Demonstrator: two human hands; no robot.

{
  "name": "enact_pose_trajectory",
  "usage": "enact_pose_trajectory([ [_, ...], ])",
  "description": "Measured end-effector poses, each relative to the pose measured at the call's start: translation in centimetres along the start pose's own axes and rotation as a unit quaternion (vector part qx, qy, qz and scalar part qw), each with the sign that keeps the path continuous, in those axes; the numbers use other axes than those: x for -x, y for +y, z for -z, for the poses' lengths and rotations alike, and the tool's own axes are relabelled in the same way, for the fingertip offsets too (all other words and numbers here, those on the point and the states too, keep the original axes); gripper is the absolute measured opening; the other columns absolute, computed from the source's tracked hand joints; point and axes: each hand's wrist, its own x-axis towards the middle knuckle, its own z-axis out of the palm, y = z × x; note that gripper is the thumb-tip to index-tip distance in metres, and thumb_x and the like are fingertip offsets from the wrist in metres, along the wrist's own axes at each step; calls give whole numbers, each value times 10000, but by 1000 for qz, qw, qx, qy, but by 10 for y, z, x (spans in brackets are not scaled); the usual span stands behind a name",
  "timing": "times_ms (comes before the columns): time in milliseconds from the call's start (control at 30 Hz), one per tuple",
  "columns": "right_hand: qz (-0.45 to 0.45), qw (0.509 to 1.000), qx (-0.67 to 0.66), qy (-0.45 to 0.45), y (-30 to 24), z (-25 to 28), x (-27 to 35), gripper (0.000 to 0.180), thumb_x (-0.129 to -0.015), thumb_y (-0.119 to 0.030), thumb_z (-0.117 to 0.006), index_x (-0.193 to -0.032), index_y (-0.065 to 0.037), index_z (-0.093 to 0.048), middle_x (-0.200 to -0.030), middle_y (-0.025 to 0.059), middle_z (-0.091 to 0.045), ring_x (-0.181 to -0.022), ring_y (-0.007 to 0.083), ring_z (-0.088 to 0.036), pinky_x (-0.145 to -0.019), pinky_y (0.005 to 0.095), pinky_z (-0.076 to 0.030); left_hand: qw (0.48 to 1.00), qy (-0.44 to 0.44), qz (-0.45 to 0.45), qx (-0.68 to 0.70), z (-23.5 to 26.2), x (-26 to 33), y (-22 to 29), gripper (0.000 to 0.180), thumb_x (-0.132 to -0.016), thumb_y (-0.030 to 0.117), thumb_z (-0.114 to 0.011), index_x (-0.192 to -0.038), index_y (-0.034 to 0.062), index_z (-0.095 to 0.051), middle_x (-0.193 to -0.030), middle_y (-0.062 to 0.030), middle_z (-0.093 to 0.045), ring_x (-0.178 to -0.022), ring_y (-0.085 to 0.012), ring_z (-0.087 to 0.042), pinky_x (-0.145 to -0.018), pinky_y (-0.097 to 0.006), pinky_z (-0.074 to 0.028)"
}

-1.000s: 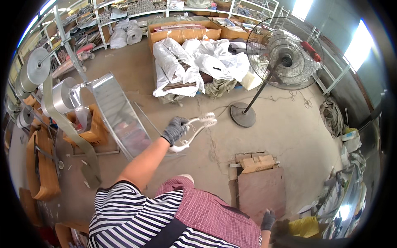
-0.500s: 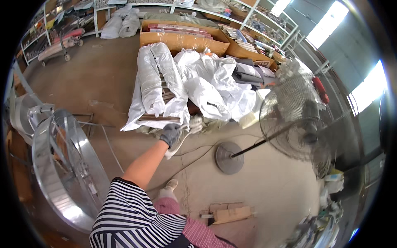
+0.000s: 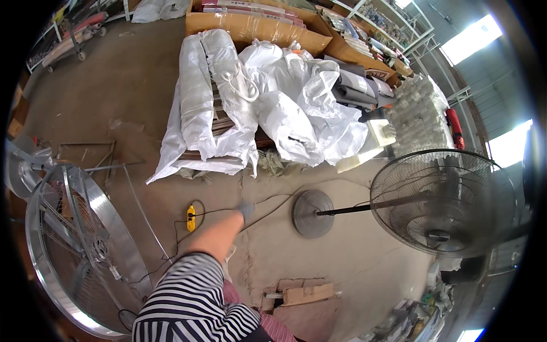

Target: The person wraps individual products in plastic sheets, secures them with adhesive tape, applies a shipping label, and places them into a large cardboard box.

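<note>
My left hand (image 3: pixel 246 211), in a grey glove, is stretched out low over the floor and smeared by motion. Its fingers cannot be made out, and I see nothing held in it. My right hand is outside the picture. Ahead, a loop of white cord (image 3: pixel 244 85) lies on top of a long white woven sack (image 3: pixel 196 97). The sack is split along its length, showing brown slats (image 3: pixel 221 117) inside. Beside it on the right rests a crumpled white sack (image 3: pixel 293 117).
A black stand fan (image 3: pixel 439 199) stands on the right on its round base (image 3: pixel 313 214). To the left is a large metal drum fan (image 3: pixel 80 251). A yellow power strip (image 3: pixel 191 218) and black cables cross the floor. Cardboard boxes (image 3: pixel 256 31) stand behind the sacks.
The white cord has left my left hand and now lies on the long sack. My gloved hand has drawn back toward me. The view has shifted, showing the yellow power strip.
</note>
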Motion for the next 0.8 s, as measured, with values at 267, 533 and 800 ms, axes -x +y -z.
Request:
enact_pose_trajectory([
  [267,-15,998,-61,14,142,1,90,357,-900,-232,-695,-1189,-27,-648,-1104,83,-684,-1040,170,-615,-925,312,-477,908,-372,-192,24,-68,250,146,284,-918,208,-504,-1061,78,-713,-1069,-109,-696,-980,-275,-660,-838,-466,-519],
  [533,64,895,-406,174,312,-86,342,393,-932,-261,-658,-1259,-52,-603,-1157,80,-683,-1072,144,-619,-947,304,-481,868,-380,-304,-99,-140,356,206,298,-936,214,-477,-1086,93,-704,-1086,-93,-685,-1010,-267,-635,-860,-459,-500],
  [800,-462,556,-473,504,439,-312,681,373,-891,-277,-634,-1168,-27,-643,-1047,168,-702,-979,261,-668,-889,356,-504,591,-436,-544,-406,-263,594,269,313,-954,220,-450,-1110,107,-696,-1104,-77,-673,-1039,-259,-610,-883,-453,-482],
])
